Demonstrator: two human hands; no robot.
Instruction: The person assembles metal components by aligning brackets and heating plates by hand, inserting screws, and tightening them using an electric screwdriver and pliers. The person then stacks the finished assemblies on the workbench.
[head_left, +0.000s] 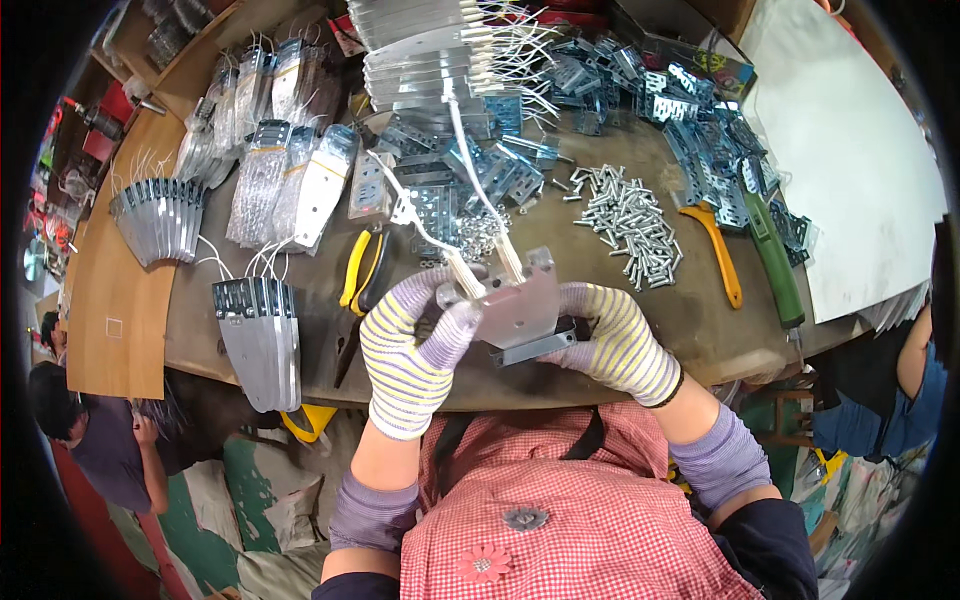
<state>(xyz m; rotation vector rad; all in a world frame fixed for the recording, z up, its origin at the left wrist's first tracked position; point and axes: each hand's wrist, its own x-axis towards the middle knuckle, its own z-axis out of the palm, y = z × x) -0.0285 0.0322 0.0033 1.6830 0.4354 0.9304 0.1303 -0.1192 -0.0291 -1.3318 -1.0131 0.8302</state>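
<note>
Both my hands wear striped, knitted gloves and hold a flat metal plate (522,309) above the table's near edge. Two white sleeved wires (466,150) run up from its top edge. My left hand (408,355) grips the plate's left side, with the thumb in front. At the lower right, the fingers of my right hand (622,335) close on the plate and on a small dark metal bracket (532,345) lying along its bottom edge. Some of the right fingertips are hidden behind the plate. Yellow-and-black pliers (360,268) lie just beyond my left hand.
A heap of screws (628,225) lies beyond my right hand, beside an orange-handled tool (718,255) and a green power screwdriver (773,255). Bluish metal brackets (600,80) pile up behind. Fanned metal plates (258,345) and wrapped bundles (265,190) sit at left. Other people are at both sides.
</note>
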